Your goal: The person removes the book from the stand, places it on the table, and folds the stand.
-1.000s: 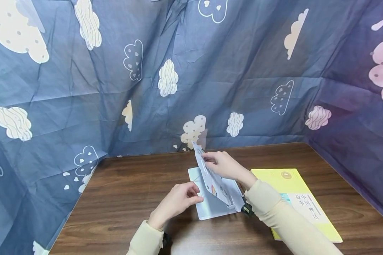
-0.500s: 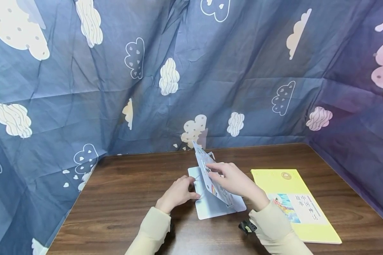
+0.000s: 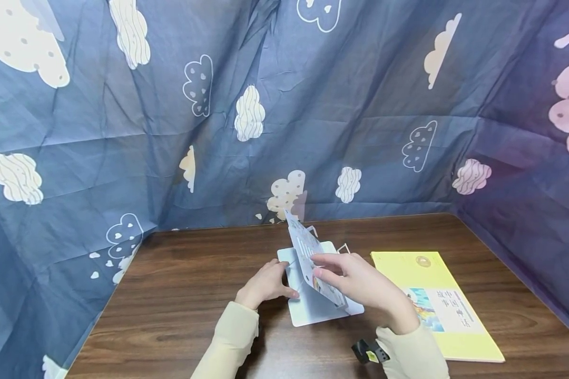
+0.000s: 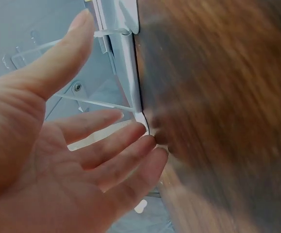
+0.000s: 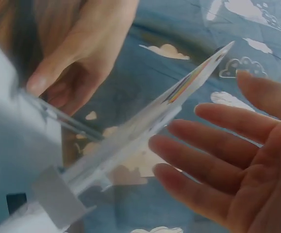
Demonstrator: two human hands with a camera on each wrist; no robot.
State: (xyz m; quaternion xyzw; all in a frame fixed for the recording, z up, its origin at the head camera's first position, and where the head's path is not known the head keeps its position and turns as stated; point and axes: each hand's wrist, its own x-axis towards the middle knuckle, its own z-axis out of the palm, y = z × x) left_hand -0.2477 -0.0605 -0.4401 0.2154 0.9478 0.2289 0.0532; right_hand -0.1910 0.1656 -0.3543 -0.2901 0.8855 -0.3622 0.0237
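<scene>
Folding book stand (image 3: 313, 301), short of table's (image 3: 180, 295) far edge | left hand (image 3: 265, 284): thumb wide, at base's (image 3: 307, 315) left edge | right hand (image 3: 360, 276): fingers extended beside panel (image 3: 304, 241), contact unclear | likely setting tilt; next calls for steadying base

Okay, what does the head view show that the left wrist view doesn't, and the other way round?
Only the head view shows the yellow, rectangular paper book and the person's bare right hand. Only the left wrist view shows the small, round, metallic-looking fastener on the pale, flat-panelled folding stand. Both show that stand, the person's bare left hand and the brown wood-grain tabletop.
</scene>
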